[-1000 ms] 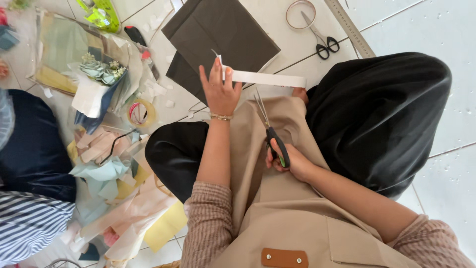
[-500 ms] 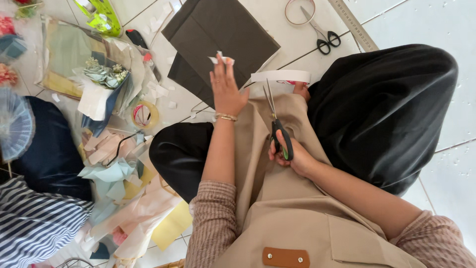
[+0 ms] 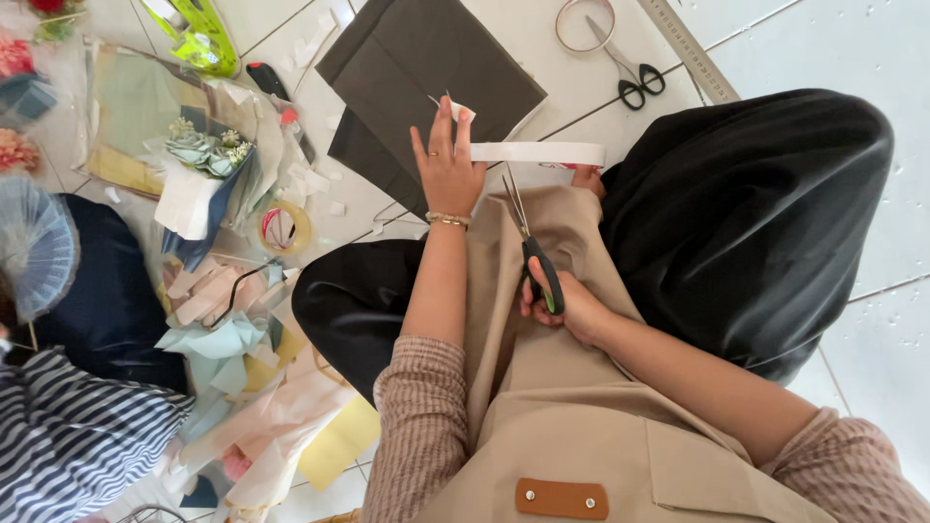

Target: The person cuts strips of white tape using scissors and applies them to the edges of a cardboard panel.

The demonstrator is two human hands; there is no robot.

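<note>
My left hand (image 3: pixel 448 167) holds a long white paper strip (image 3: pixel 538 153) at its left end, above my lap and the dark grey paper sheets (image 3: pixel 426 82) on the tiled floor. My right hand (image 3: pixel 572 308) rests on my tan apron (image 3: pixel 572 426) and grips black-handled scissors (image 3: pixel 531 247), their blades slightly apart and pointing up toward the strip without touching it. A black cloth (image 3: pixel 756 213) covers my right leg.
A second pair of scissors (image 3: pixel 625 73), a ring of tape (image 3: pixel 581 19) and a metal ruler (image 3: pixel 690 50) lie at the top. A tape roll (image 3: pixel 283 228), a small flower bouquet (image 3: pixel 203 160), wrapping paper scraps (image 3: pixel 232 387) and a person in striped cloth (image 3: pixel 68 446) crowd the left.
My left hand has shifted slightly with the strip. My right hand with the scissors has kept its place on the apron. The view has drifted a little.
</note>
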